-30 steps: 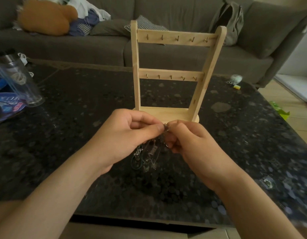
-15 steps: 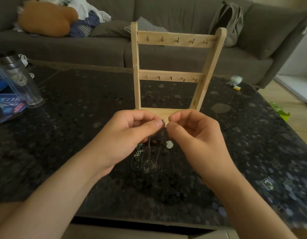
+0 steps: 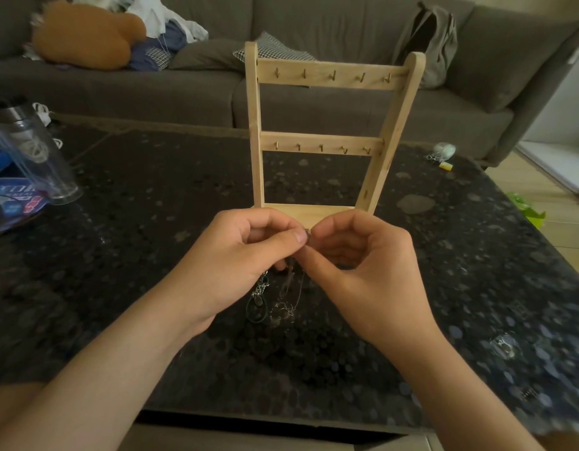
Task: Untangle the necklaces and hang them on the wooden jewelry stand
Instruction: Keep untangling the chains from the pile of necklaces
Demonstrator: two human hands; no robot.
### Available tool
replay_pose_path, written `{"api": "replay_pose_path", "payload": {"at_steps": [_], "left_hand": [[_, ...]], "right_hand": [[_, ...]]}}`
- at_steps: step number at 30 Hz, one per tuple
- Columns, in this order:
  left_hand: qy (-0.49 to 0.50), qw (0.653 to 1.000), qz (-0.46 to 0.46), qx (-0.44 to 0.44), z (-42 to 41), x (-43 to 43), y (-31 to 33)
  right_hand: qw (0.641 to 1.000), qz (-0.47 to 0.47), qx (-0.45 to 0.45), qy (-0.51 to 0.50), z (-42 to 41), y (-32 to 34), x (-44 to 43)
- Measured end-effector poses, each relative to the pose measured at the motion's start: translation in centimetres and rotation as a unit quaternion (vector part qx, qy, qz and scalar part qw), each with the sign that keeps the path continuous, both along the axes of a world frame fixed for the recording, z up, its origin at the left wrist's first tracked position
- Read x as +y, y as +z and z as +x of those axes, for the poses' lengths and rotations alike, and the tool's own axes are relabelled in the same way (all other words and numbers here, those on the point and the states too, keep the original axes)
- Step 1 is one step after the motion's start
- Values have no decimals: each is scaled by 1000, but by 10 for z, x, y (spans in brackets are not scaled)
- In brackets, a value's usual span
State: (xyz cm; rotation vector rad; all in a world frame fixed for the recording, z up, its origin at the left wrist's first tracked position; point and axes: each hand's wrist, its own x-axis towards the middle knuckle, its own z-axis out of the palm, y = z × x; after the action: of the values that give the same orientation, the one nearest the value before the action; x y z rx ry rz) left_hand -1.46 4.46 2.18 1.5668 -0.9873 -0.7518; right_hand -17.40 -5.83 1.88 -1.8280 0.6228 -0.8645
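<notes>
Dark speckled stone makes up the table [image 3: 145, 255] in front of me, and a grey sofa [image 3: 314, 17] runs along its far side. On the sofa lie an orange plush toy [image 3: 83, 34], a heap of clothes [image 3: 171, 30], a checked cushion [image 3: 275, 50] and a grey backpack [image 3: 431, 43].

At the left edge of the table a clear bottle [image 3: 31, 151] stands tilted in my wide view, beside a blue packet [image 3: 11, 203]. Far off at the right corner sit a small pale round thing [image 3: 444, 148] and a yellow bit [image 3: 446, 166]; I cannot tell what they are.

The wooden stand [image 3: 330, 142] is upright on the table just beyond my knuckles. It has two crossbars, each with a row of five small brass hooks.

My left hand [image 3: 239, 255] and right hand [image 3: 363, 262] meet in front of the stand's base, fingers curled. Each pinches the top of the tangled necklaces [image 3: 281, 304] between thumb and forefinger, and the fingertips almost touch. The tangle hangs down between my palms. Its lower end, a dark cord loop beside a thin silver chain, rests on the table below my wrists. How many necklaces are knotted there I cannot make out.
</notes>
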Motion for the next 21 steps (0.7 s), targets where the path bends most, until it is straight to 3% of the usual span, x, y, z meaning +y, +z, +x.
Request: {"api": "replay_pose_path", "payload": {"at_steps": [9,21], "left_hand": [[13,996,8,86,1,-2,0],[7,996,18,89,-3,-3,5]], "right_hand": [[985,159,-18,61,-2,7,-3],[995,102,0,14,1,-2,-4]]}}
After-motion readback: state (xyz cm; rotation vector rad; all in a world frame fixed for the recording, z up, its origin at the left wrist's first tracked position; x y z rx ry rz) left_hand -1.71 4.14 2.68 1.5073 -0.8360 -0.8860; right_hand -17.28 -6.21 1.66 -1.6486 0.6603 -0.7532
